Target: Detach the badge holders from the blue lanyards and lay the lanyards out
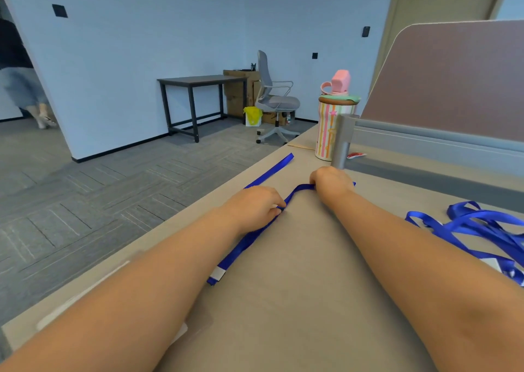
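Beige desk (297,300): work surface, both bare forearms stretched across it

Blue lanyard (249,241): lies flat at centre, running from a white tag at its near end up to both hands, bending between them

Left hand (255,204): fingers closed, pinching the lanyard at the bend

Right hand (330,183): farther off, closed on the lanyard's far loop

Second blue strap (272,170): laid straight, far left near the desk edge

Tangled pile of blue lanyards (482,227): right side, well apart from the hands

Striped bottle with pink lid (333,119): far, upright beside the grey partition post (341,142)
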Demonstrator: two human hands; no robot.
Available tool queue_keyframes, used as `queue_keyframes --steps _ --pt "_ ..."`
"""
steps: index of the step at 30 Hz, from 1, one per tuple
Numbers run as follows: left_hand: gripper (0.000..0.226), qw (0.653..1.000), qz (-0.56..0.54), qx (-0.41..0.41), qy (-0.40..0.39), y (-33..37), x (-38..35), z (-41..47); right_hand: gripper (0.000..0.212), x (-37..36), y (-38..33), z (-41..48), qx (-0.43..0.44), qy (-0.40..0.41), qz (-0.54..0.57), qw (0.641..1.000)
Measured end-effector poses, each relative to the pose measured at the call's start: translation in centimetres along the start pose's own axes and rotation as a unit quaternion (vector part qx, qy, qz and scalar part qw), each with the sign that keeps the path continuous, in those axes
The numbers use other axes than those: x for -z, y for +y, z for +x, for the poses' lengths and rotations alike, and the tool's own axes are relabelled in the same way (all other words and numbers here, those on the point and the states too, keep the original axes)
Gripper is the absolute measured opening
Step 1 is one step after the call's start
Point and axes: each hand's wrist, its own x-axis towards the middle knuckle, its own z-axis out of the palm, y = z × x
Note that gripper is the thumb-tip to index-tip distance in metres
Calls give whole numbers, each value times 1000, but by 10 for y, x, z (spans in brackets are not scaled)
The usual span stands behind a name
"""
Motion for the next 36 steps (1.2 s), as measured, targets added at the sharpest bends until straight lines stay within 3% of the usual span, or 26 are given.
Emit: queue_keyframes --steps 3,5,6,11,15,18,26,36 --pt "27 1000 0 -2 22 2 -14 0 24 -6 -2 7 8 101 138 985" --pt "25 999 1 0 43 0 -19 -2 23 -4 -4 8 -8 179 271 946" --pt "25 999 2 -1 49 0 -20 -3 24 -4 -4 9 -10 181 301 936" --pt "32 999 0 -1 52 1 -18 -5 37 -16 -3 5 -17 -18 231 973" --pt "34 999 17 1 39 2 -18 -6 33 -16 -8 2 -9 -3 230 973" --pt "34 999 31 9 19 4 -17 -3 45 -18 -18 2 14 -53 180 982" --pt "37 987 98 -8 -124 1 4 6 56 -18 -31 9 54 -95 143 984" --pt "36 995 71 9 -73 -6 2 -5 60 -22 -36 21 42 -111 112 987"
